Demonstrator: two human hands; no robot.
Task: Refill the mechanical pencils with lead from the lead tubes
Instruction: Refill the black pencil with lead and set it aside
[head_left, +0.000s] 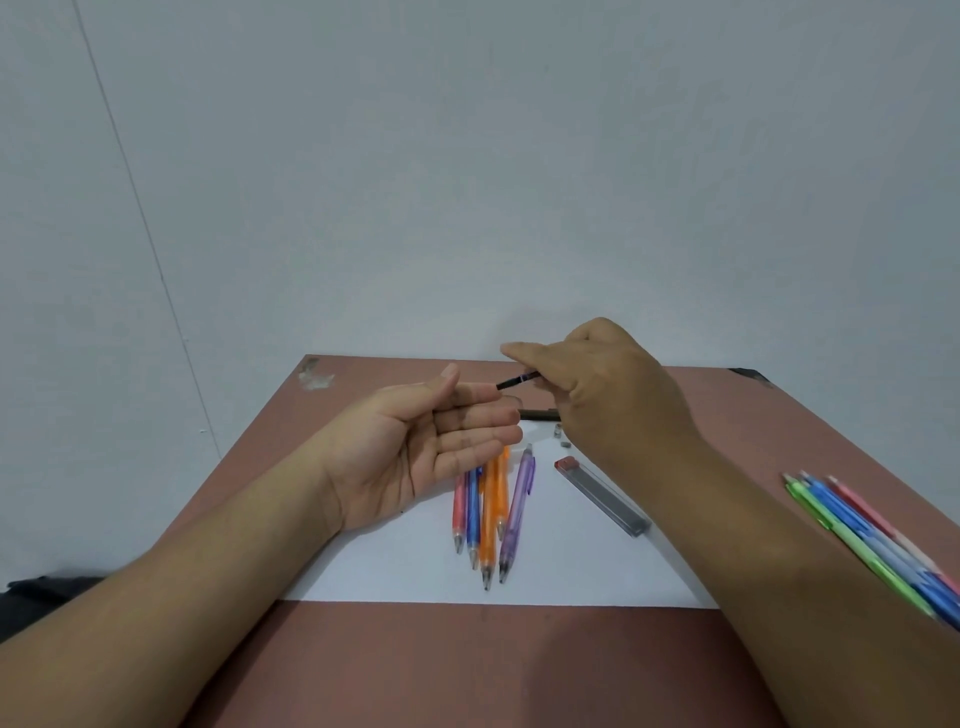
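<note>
I take the white sheet (571, 571) on the table (467, 665) as my landmark. My left hand (431, 452) hangs over its far left part, palm up, fingers straight and lying together, holding nothing. My right hand (608, 395) is above the sheet's far edge, fingers curled and pinching a thin dark pencil (517, 380) whose end points down toward the left fingertips. Whether lead is coming out I cannot tell.

On the sheet's middle lie five pencils (488, 514), side by side and touching, tips toward me. Right of them, still on the sheet, lies the lead tube (602, 496). Off the sheet to the right lies another bunch (872, 535). Two tiny caps (561, 436) sit near the far edge.

To do this step well, I judge, I should keep the left palm cupped and level beneath the pencil's end, tilt gently, and stay over the sheet so any dropped lead shows.
</note>
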